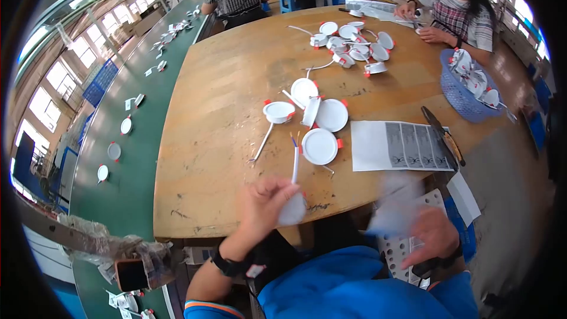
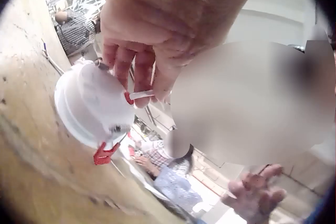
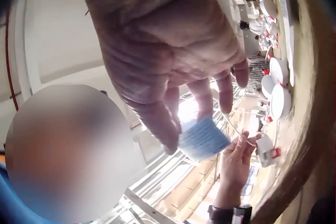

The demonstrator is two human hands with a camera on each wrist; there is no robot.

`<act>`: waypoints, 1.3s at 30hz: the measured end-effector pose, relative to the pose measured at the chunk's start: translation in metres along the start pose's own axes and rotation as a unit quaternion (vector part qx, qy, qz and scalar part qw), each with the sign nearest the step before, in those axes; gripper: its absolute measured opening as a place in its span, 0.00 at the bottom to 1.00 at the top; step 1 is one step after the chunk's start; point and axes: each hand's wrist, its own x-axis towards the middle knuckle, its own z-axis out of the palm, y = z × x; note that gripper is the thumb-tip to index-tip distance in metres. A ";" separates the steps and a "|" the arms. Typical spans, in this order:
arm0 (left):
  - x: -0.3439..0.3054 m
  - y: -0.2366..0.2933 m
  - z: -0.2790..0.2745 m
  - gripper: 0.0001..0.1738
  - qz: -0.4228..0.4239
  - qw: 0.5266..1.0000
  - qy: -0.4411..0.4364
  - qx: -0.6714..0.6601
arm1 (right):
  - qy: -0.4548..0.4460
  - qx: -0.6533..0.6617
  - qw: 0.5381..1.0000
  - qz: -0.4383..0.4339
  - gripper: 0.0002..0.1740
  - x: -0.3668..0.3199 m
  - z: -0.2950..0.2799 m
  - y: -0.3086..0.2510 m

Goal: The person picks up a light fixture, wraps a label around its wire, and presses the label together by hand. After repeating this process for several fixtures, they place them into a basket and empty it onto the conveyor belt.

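My left hand [image 1: 266,207] pinches the white cable [image 1: 295,165] of a round white downlight [image 2: 92,103]. The cable's bare coloured wire ends point up, and the lamp hangs below my fingers at the table's near edge. Red clips and a spring show on its rim in the left wrist view. My right hand [image 1: 434,236], blurred by motion, is off to the right, apart from the lamp. Between its thumb and fingertips it holds a small pale blue printed label [image 3: 203,139]. In the head view the label is only a whitish blur.
Several downlights [image 1: 319,146] lie ahead on the wooden table [image 1: 218,94], with more piled farther back. On the right are a printed label sheet [image 1: 407,146], black scissors [image 1: 443,136] and a blue basket [image 1: 466,103] of lamps. A green conveyor [image 1: 139,153] runs left. A person [image 1: 460,12] sits opposite.
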 end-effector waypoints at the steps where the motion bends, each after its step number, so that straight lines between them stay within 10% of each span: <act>1: -0.014 -0.002 0.007 0.05 -0.032 0.995 -0.016 -0.090 | 0.067 0.090 0.992 -0.054 0.32 -0.002 0.007 0.006; 7: -0.077 -0.024 0.054 0.05 -0.149 0.934 -0.065 -0.319 | 0.254 0.036 0.951 -0.170 0.67 0.029 0.025 0.012; 13: -0.108 -0.035 0.077 0.06 -0.135 0.924 -0.049 -0.355 | 0.188 -0.055 0.973 0.122 0.60 0.018 0.062 0.055; 22: -0.112 -0.026 0.060 0.15 -0.174 0.875 -0.165 -0.420 | 0.147 0.050 0.979 0.135 0.53 0.029 0.074 0.056; 35: -0.133 -0.065 0.083 0.14 -0.305 0.866 -0.057 -0.392 | 0.071 -0.150 0.973 0.159 0.45 0.044 0.051 0.044; 39: -0.132 -0.061 0.086 0.13 -0.251 0.900 -0.048 -0.353 | -0.218 -0.083 0.959 0.161 0.26 0.051 0.061 0.045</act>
